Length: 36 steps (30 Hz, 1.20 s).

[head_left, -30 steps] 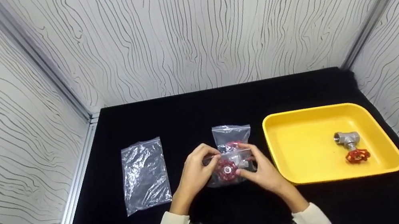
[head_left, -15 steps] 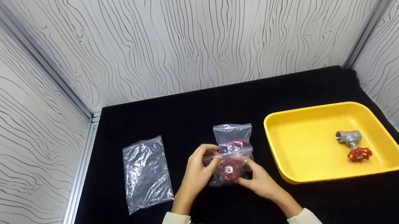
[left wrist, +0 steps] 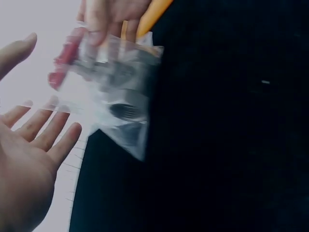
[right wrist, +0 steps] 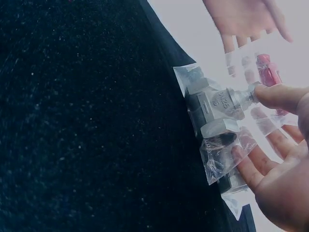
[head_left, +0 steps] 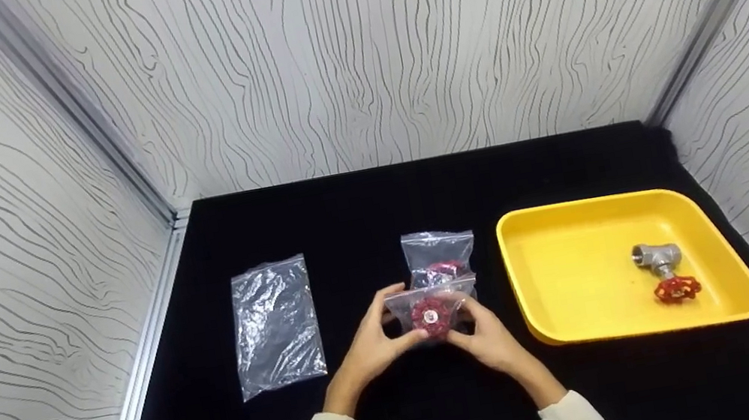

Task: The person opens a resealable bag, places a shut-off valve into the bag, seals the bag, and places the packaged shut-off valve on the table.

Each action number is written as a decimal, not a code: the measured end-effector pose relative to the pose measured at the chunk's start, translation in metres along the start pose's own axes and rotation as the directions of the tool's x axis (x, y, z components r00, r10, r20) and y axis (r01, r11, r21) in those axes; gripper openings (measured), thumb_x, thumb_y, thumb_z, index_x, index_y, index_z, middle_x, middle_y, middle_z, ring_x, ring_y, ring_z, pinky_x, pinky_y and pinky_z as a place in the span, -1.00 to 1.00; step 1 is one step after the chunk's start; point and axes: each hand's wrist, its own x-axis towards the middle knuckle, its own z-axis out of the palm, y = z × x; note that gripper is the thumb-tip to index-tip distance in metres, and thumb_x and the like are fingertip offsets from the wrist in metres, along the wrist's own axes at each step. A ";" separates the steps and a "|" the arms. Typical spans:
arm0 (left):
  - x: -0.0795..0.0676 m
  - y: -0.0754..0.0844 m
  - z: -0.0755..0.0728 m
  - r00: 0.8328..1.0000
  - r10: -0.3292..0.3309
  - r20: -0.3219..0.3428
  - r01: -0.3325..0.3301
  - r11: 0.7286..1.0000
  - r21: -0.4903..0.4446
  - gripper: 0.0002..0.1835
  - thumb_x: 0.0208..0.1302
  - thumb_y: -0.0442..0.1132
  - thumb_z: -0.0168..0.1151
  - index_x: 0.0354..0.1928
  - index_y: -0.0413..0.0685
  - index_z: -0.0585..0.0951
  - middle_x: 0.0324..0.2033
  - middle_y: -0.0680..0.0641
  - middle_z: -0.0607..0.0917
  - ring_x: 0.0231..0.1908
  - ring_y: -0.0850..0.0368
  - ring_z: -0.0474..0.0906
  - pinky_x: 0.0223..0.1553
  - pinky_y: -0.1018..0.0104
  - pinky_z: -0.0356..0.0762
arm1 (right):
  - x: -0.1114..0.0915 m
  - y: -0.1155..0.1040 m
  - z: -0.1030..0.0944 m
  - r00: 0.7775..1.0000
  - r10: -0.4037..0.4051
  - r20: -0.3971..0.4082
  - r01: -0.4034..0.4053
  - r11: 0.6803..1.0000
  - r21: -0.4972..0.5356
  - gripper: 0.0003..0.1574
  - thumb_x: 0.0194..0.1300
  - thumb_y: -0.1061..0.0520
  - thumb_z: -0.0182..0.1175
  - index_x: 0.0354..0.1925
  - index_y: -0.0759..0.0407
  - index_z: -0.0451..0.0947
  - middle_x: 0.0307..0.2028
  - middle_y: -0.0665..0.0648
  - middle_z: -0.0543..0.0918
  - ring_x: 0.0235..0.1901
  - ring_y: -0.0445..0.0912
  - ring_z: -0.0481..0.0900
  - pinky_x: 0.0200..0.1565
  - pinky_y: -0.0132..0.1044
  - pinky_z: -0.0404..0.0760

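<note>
A clear zip bag holds a metal gate valve (right wrist: 215,108) with a red handwheel (head_left: 430,316), near the middle of the table in the head view. My right hand (head_left: 489,339) grips the bagged valve from the right; in the right wrist view its thumb presses the stem and its fingers lie beneath. My left hand (left wrist: 29,166) is at the bag's other side with fingers straight and thumb spread apart. Its fingertips are at the bag's edge; whether they touch it I cannot tell. Just behind lies a second zip bag (head_left: 438,249) with a red-wheeled valve, partly covered.
On the left a flat clear zip bag (head_left: 276,329) lies on the black cloth. To the right stands a yellow tray (head_left: 594,203) with an unbagged valve (head_left: 659,259) in it. Patterned panels (head_left: 348,54) wall the table at the back and both sides.
My left hand has let go of the bag's zip edge, and its thumb has come down near the handwheel. My right hand has shifted from the bag's top right to lower around the valve.
</note>
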 end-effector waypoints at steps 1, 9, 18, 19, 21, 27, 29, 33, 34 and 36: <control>-0.002 -0.003 0.002 1.000 -0.009 0.007 0.009 1.000 -0.015 -0.14 0.22 -0.14 0.61 0.50 -0.10 0.37 0.32 -0.17 0.62 0.28 -0.17 0.61 0.37 -0.04 0.58 | 0.000 0.000 0.000 1.000 0.002 0.000 -0.002 1.000 -0.003 -0.29 0.27 0.40 0.38 0.36 0.21 0.51 0.11 0.31 0.73 0.01 0.01 0.70 0.07 -0.24 0.69; -0.010 -0.023 0.016 0.997 -0.074 0.003 0.074 0.997 -0.012 -0.14 0.24 -0.18 0.58 0.51 -0.17 0.37 0.31 -0.30 0.61 0.33 -0.31 0.56 0.38 -0.19 0.56 | -0.003 0.000 0.002 1.000 0.024 0.007 -0.024 1.000 -0.017 -0.32 0.33 0.30 0.40 0.37 0.23 0.49 0.16 0.33 0.73 0.14 0.17 0.69 0.17 -0.05 0.71; -0.010 -0.032 0.025 0.992 -0.123 -0.014 0.119 0.982 -0.146 -0.35 0.34 -0.22 0.50 0.41 -0.18 0.49 0.21 -0.32 0.68 0.21 -0.16 0.67 0.20 0.20 0.70 | -0.007 0.002 0.003 0.999 0.043 -0.001 -0.043 0.999 -0.028 -0.35 0.38 0.22 0.42 0.35 0.37 0.47 0.16 0.40 0.72 0.18 0.14 0.68 0.24 0.04 0.70; -0.009 -0.032 0.025 0.993 -0.120 -0.018 0.116 0.982 -0.150 -0.38 0.34 -0.22 0.50 0.39 -0.19 0.51 0.21 -0.32 0.69 0.21 -0.15 0.67 0.19 0.23 0.70 | -0.007 0.002 0.002 0.999 0.045 0.000 -0.045 0.999 -0.022 -0.35 0.39 0.22 0.42 0.35 0.37 0.47 0.16 0.39 0.72 0.18 0.11 0.68 0.24 0.01 0.70; -0.009 -0.032 0.026 0.992 -0.121 -0.023 0.116 0.981 -0.153 -0.42 0.35 -0.22 0.49 0.35 -0.18 0.55 0.20 -0.30 0.70 0.20 -0.11 0.67 0.17 0.29 0.70 | -0.006 0.002 0.002 0.998 0.056 0.000 -0.056 0.998 -0.009 -0.35 0.39 0.20 0.42 0.35 0.35 0.48 0.17 0.37 0.72 0.18 0.06 0.67 0.25 -0.06 0.69; -0.009 -0.033 0.027 0.993 -0.111 -0.040 0.104 0.985 -0.140 -0.49 0.37 -0.20 0.49 0.30 -0.14 0.61 0.16 -0.23 0.74 0.15 0.00 0.68 0.14 0.34 0.68 | -0.005 0.001 0.002 0.999 0.054 0.007 -0.054 0.998 0.008 -0.37 0.43 0.22 0.38 0.37 0.35 0.47 0.20 0.39 0.71 0.22 0.11 0.65 0.22 -0.24 0.69; -0.010 -0.033 0.028 0.993 -0.109 -0.046 0.101 0.985 -0.141 -0.51 0.36 -0.22 0.49 0.28 -0.15 0.61 0.15 -0.23 0.74 0.14 0.02 0.68 0.13 0.34 0.68 | -0.005 0.001 0.002 0.999 0.046 0.009 -0.046 0.999 -0.002 -0.39 0.44 0.24 0.35 0.37 0.36 0.45 0.20 0.41 0.70 0.23 0.13 0.64 0.19 -0.29 0.69; -0.011 -0.032 0.028 0.992 -0.109 -0.057 0.100 0.984 -0.146 -0.52 0.36 -0.22 0.48 0.26 -0.17 0.62 0.12 -0.22 0.75 0.12 0.05 0.68 0.12 0.34 0.68 | -0.005 0.002 0.004 1.000 0.019 0.020 -0.019 1.000 -0.015 -0.39 0.48 0.26 0.29 0.40 0.41 0.42 0.24 0.44 0.66 0.23 0.03 0.64 0.19 -0.38 0.65; -0.011 -0.032 0.028 0.992 -0.112 -0.058 0.102 0.983 -0.152 -0.53 0.36 -0.22 0.48 0.25 -0.18 0.62 0.12 -0.21 0.75 0.11 0.06 0.68 0.11 0.34 0.68 | -0.005 0.002 0.004 1.000 0.008 0.021 -0.007 1.000 -0.016 -0.39 0.48 0.25 0.28 0.40 0.42 0.42 0.24 0.44 0.66 0.23 -0.02 0.65 0.19 -0.39 0.64; -0.011 -0.032 0.028 0.992 -0.113 -0.058 0.101 0.981 -0.168 -0.53 0.37 -0.21 0.47 0.25 -0.19 0.61 0.11 -0.22 0.74 0.09 0.08 0.69 0.09 0.35 0.69 | -0.004 0.002 0.005 0.999 -0.018 0.028 0.018 1.000 -0.010 -0.41 0.50 0.25 0.27 0.38 0.43 0.42 0.23 0.45 0.67 0.19 -0.13 0.64 0.18 -0.40 0.64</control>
